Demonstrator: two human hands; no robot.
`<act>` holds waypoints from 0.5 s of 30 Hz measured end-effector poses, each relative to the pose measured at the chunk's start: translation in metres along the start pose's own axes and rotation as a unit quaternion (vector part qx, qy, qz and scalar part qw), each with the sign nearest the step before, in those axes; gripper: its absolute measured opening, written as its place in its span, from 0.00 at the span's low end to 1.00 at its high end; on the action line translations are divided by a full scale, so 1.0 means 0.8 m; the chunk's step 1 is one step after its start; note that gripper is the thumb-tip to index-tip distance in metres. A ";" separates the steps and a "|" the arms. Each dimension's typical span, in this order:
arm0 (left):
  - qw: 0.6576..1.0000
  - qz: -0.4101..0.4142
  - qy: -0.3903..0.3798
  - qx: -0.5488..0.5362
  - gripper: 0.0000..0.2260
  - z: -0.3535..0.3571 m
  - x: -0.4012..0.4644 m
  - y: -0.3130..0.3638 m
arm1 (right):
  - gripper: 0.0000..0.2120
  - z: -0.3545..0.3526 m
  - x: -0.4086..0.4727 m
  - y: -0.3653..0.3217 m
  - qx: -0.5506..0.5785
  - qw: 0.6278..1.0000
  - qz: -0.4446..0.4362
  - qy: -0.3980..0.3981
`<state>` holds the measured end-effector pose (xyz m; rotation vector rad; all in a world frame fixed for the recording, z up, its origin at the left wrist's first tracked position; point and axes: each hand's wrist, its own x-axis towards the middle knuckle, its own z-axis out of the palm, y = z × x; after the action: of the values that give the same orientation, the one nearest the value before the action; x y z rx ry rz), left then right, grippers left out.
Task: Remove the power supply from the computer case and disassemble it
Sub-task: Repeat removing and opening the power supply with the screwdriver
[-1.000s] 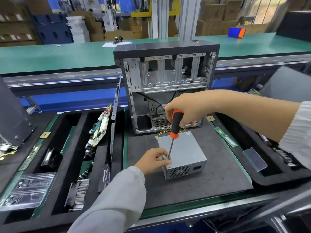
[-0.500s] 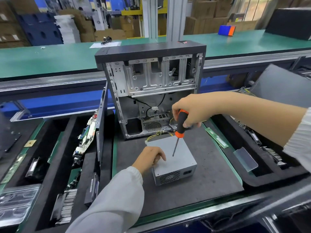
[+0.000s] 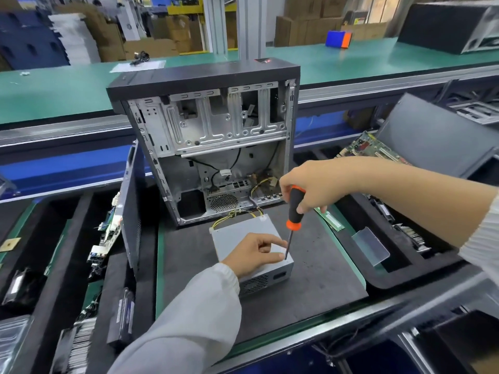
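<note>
Left hand [image 3: 253, 253] rests on the grey power supply [image 3: 243, 234] on the black mat [image 3: 310, 287], fingers loosely curled, covering its near top; whether it pinches anything cannot be told. Behind stands the open computer case [image 3: 210, 136]. Right hand [image 3: 310, 187] grips the screwdriver [image 3: 294, 211], its tip at the supply's right corner, the screw not visible.

Left sleeve [image 3: 186, 317]: my long white sleeve, with a ribbed knit cuff at the wrist.
Right sleeve [image 3: 483, 249]: white ribbed knit, pushed up, my forearm is bare.
Hands: I wear no gloves.
</note>
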<state>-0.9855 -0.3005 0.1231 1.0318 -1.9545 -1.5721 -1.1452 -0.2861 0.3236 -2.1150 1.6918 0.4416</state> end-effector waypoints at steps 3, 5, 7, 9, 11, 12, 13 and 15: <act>1.000 0.018 0.011 0.007 0.09 0.003 0.004 -0.002 | 0.09 0.005 0.000 0.002 0.005 1.000 0.003 0.006; 0.999 0.030 0.018 0.012 0.08 0.004 0.007 -0.004 | 0.09 0.008 0.000 0.003 0.005 1.000 0.002 0.006; 0.999 0.037 0.024 0.022 0.07 0.005 0.008 -0.004 | 0.09 0.010 0.001 0.003 0.007 1.000 0.000 0.006; 0.998 0.042 0.029 0.029 0.06 0.006 0.010 -0.004 | 0.09 0.012 0.001 0.003 0.008 1.000 -0.001 0.006; 0.998 0.048 0.028 0.032 0.05 0.007 0.011 -0.003 | 0.09 0.014 0.002 0.003 0.008 1.000 -0.001 0.005; 0.998 0.051 0.029 0.030 0.04 0.008 0.011 -0.002 | 0.09 0.014 0.003 0.004 0.009 1.000 -0.001 0.005; 0.998 0.053 0.030 0.027 0.04 0.009 0.011 -0.002 | 0.08 0.015 0.003 0.004 0.010 1.000 -0.002 0.006; 0.998 0.052 0.033 0.021 0.03 0.010 0.011 -0.004 | 0.08 0.015 0.003 0.006 0.009 1.000 -0.004 0.006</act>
<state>-0.9961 -0.3025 0.1172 0.9688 -1.9712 -1.4288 -1.1494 -0.2831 0.3112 -2.1150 1.6867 0.4101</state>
